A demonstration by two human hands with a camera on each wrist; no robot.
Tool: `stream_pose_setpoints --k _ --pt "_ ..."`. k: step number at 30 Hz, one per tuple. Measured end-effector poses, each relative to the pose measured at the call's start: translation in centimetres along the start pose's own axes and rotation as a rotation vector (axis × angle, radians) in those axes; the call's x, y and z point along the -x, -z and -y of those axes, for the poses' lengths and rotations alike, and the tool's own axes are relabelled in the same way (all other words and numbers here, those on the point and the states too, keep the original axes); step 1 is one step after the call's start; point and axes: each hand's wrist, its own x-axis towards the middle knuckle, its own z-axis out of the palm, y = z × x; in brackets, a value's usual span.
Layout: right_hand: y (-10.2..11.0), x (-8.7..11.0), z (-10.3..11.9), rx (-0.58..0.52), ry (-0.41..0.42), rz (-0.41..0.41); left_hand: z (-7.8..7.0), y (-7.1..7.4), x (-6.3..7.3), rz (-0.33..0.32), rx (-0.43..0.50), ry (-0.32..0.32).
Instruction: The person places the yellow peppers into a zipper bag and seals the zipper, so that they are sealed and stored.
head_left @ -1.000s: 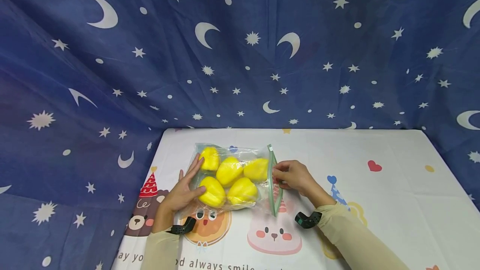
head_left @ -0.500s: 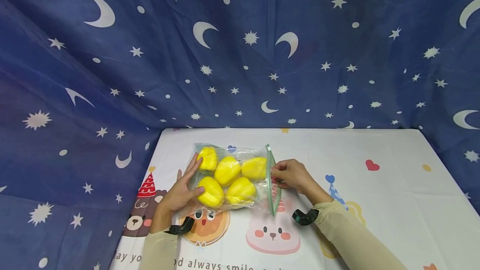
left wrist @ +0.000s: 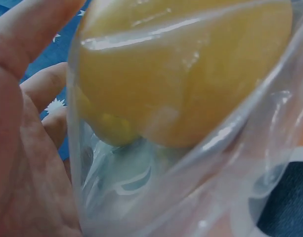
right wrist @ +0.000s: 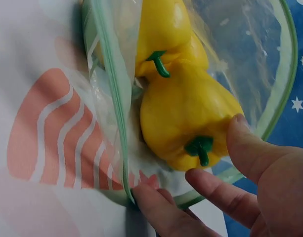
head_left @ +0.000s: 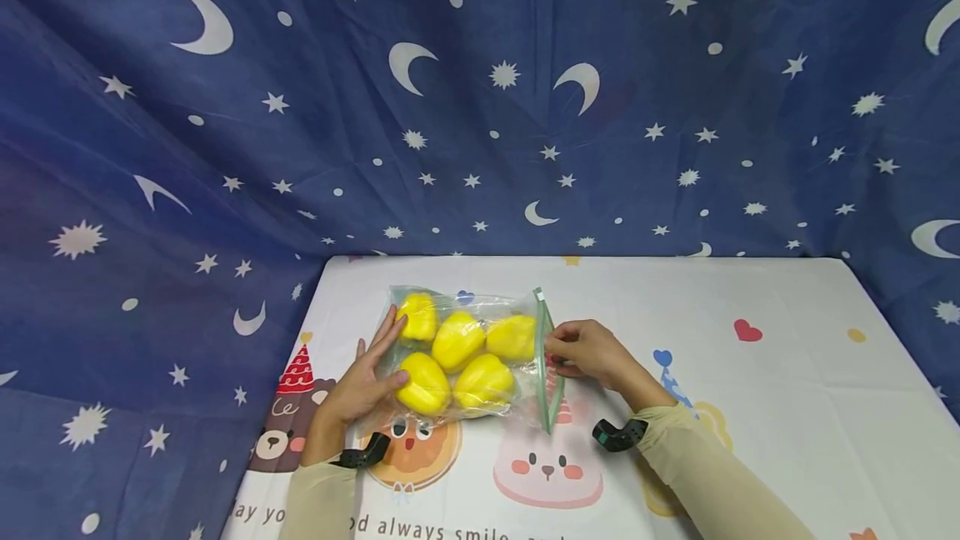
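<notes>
A clear zip bag (head_left: 467, 300) with green edging lies on its side, holding several yellow bell peppers (head_left: 459, 342) with green stems. My left hand (head_left: 363, 386) is at the bag's closed end, its fingers spread and fairly straight; thumb and forefinger rest over two peppers through the plastic. At the mouth on the right is my right hand (head_left: 592, 352). In the right wrist view, its thumb and forefinger hold the stem end of the pepper nearest the mouth (right wrist: 186, 113), and another finger touches the green zip strip (right wrist: 119, 118). The bag's mouth stands apart.
A white tablecloth (head_left: 765, 407) with printed cartoon figures covers the table. Behind and to the left hangs a dark blue curtain (head_left: 480, 107) with moons and stars. Black wrist bands (head_left: 618, 435) sit on both wrists.
Both hands, the bag and the peppers keep almost the same places. Only a slight shift of the whole head view shows.
</notes>
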Motion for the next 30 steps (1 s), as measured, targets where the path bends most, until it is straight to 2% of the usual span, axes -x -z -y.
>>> stream_pose_setpoints --k 6,9,16,19,30 --pt "1.0 -0.1 -1.0 -0.084 0.02 0.076 0.0 0.3 0.0 -0.02 0.088 0.006" --pt "1.2 -0.3 -1.5 -0.107 0.038 0.107 -0.3 0.4 0.0 -0.02 0.09 0.021" --pt "1.8 -0.1 -2.0 -0.14 0.074 0.159 -1.4 0.7 -0.2 0.012 -0.036 0.029" --pt "2.1 -0.1 -2.1 -0.138 0.086 0.177 -1.9 0.7 -0.3 0.02 -0.089 0.051" --pt "2.4 0.2 -2.3 -0.157 0.094 0.194 -4.6 0.1 -0.7 0.028 -0.265 0.094"
